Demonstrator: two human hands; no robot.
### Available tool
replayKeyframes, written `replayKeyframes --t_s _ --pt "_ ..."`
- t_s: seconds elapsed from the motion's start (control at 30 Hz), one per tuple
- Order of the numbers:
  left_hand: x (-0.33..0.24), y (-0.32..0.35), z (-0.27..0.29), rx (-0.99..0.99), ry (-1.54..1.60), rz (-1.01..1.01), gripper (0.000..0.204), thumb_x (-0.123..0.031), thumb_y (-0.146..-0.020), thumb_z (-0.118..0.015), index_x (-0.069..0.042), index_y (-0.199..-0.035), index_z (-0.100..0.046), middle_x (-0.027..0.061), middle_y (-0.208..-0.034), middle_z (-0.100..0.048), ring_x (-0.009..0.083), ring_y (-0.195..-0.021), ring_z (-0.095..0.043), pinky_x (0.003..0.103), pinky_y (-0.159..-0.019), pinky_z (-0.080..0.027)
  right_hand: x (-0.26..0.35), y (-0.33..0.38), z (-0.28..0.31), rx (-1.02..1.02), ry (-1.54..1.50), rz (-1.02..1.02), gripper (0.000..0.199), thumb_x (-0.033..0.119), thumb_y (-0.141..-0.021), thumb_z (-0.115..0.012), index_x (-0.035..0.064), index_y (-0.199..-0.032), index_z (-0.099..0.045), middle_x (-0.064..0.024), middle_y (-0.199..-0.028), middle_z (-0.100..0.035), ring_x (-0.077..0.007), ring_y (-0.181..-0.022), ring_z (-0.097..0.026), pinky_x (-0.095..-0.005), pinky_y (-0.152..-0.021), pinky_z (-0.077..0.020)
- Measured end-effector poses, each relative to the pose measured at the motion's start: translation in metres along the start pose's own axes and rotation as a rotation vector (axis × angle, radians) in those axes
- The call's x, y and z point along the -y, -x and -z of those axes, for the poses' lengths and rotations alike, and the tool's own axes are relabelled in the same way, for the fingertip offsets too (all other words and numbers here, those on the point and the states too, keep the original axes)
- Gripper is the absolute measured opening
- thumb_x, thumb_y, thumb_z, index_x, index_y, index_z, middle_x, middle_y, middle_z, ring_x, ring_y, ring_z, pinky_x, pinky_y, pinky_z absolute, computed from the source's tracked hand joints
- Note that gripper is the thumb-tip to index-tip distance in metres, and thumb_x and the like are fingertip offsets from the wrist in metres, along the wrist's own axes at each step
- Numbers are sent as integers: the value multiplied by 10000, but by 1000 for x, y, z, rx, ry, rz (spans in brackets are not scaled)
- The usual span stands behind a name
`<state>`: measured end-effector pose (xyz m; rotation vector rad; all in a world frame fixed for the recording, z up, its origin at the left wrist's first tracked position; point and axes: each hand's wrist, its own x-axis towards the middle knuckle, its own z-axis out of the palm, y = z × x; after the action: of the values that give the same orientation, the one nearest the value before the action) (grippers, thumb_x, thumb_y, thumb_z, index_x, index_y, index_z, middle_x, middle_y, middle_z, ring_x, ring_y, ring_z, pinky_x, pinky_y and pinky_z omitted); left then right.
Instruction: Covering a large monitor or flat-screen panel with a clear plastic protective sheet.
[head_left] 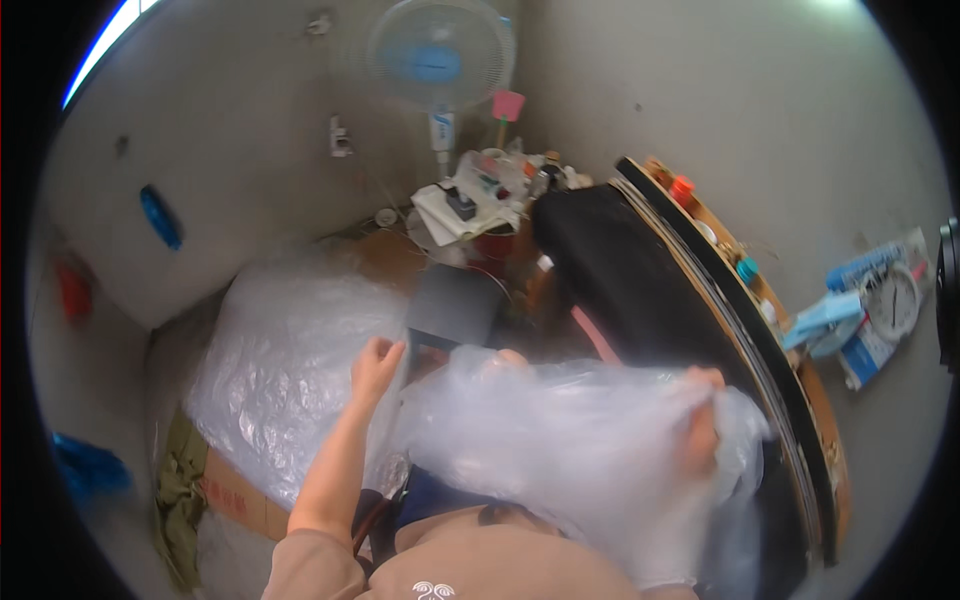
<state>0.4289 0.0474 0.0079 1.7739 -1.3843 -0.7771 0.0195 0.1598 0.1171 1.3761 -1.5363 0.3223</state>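
Plastic film (570,420) lies before me at five o'clock; my left hand (374,366), at eight, curls nearly closed, hold unclear; my right hand (702,428), at four, blurs, grip unreadable. Hard tugging could tear it.

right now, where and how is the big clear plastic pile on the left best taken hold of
Probably by its right edge, coming in from the right and pinching between thumb and fingers. The clear plastic pile looks thin, slack and crinkled, its middle spread broad with no firm part to grasp. The left hand is at that edge; whether it grips it is unclear.
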Motion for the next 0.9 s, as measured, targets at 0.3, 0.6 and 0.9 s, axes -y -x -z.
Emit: replayKeyframes --t_s 0.3,0.6,0.9 --pt "83 79 5 659 -74 98 607 -397 -736 -619 -59 -1211 -452 188 -1110 -545 319 -1028 -521 350 -859 -414 108 124 -78 1248 -1139 198 323 152 -756 -566 11 -1044 -520 -168 -1159 -498 -283 -996 -534 -369 -841 -424" --pt "118 85 39 851 -226 336 575 -471 -816 -486 -64 -1217 -424 220 -1060 -554 361 -1008 -523 369 -859 -420 168 63 -124 1408 -964 184 410 220 -767 -557 22 -1123 -508 -183 -1186 -494 -318 -1017 -531 -382 -872 -418" --pt "83 130 107 696 -168 937 567 -356 -807 -541 -47 -1248 -362 207 -983 -578 314 -893 -573 375 -825 -440 191 -206 -124 1226 -1059 -86 329 252 -807 -530 56 -1071 -537 -154 -1122 -542 -297 -964 -562 -402 -821 -438"
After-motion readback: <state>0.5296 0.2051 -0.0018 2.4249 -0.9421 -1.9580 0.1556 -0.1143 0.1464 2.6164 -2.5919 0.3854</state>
